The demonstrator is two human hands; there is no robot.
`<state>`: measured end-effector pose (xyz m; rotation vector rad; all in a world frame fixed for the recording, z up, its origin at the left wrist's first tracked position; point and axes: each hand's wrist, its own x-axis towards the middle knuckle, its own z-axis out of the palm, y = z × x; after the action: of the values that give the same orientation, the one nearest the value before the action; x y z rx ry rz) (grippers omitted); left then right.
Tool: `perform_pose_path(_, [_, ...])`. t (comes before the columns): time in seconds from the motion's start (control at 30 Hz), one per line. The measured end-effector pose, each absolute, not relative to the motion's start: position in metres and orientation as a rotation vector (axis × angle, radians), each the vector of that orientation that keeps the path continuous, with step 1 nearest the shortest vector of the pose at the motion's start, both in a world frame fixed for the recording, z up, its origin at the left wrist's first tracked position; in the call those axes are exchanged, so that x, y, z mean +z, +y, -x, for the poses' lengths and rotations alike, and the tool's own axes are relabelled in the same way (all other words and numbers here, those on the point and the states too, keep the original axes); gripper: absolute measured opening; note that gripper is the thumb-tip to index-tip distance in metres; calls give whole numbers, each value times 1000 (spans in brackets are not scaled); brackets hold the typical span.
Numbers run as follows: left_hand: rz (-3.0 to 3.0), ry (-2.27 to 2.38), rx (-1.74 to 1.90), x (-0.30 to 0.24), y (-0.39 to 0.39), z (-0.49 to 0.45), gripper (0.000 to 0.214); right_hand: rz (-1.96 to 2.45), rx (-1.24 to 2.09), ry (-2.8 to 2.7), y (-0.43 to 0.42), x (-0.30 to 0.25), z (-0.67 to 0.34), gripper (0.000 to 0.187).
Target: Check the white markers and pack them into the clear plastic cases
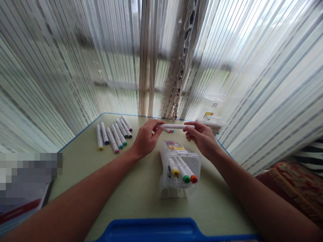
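Observation:
A white marker [175, 126] is held level between both hands above the far part of the table. My left hand [148, 136] pinches its left end, and my right hand [200, 134] pinches the right end. Below and between the hands lies a clear plastic marker case [164, 158], its open end toward me, with several markers inside; yellow, green and orange ends show. Left of my left hand, several white markers [116, 134] with coloured ends lie in a loose row. Partly hidden behind the held marker are a few more markers [168, 130] with pink and teal ends.
The pale green table [83, 168] has a blue rim and a blue molded tray [153, 230] at its near edge. A clear plastic container [210, 121] stands at the back right. String curtains [113, 60] hang behind. A patterned fringed cloth [297, 181] is at right.

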<state>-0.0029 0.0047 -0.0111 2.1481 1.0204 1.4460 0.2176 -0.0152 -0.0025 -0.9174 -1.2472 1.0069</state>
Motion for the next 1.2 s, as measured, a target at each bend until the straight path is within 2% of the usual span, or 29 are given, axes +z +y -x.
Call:
perform_pose_path(0.17, [-1951, 957, 1387, -13, 5, 1, 31, 900, 1017, -1282, -16, -3, -218, 30])
perform_pose_path(0.33, [-1878, 919, 1331, -13, 5, 2, 37, 943, 1042, -1324, -17, -3, -218, 25])
perform_pose_path(0.7, [-2032, 958, 1322, -9, 0, 2, 37, 1042, 1083, -1301, -20, -2, -217, 36])
perform_pose_path(0.87, [-1928, 943, 1278, -12, 2, 1, 37, 1019, 1096, -1256, -20, -1, -216, 33])
perform_pose_path(1.2, [-1537, 745, 1313, -10, 6, -3, 21, 947, 1177, -1197, -17, 0, -220, 24])
